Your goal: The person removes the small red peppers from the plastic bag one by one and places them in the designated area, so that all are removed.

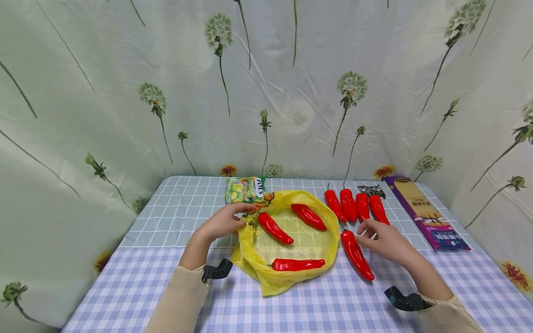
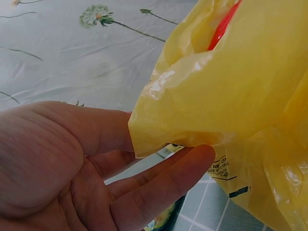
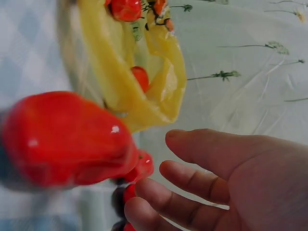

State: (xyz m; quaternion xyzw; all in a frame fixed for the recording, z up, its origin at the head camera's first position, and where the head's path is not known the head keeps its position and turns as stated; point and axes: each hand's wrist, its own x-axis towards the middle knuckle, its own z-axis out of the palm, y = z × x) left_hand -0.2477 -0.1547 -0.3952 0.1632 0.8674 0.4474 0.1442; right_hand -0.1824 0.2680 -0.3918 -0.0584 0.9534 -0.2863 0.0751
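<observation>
A yellow plastic bag (image 1: 266,282) lies spread open in the middle of the table, with three red chili peppers (image 1: 275,229) inside its rolled rim. At the bag's left edge, my left hand (image 1: 222,221) holds the rim between thumb and fingers; the thumb's tip is hidden behind the plastic (image 2: 216,96) in the left wrist view. My right hand (image 1: 385,240) is just right of a single red chili pepper (image 1: 357,255) lying outside the bag. Its fingers are relaxed and spaced from the thumb, with nothing between them in the right wrist view.
Several more red chili peppers (image 1: 349,206) lie in a row behind my right hand. Beside them are a small dark packet (image 1: 372,191) and a long purple and tan package (image 1: 424,210). A green snack bag (image 1: 241,188) lies behind the yellow bag, near the patterned curtain (image 1: 291,115).
</observation>
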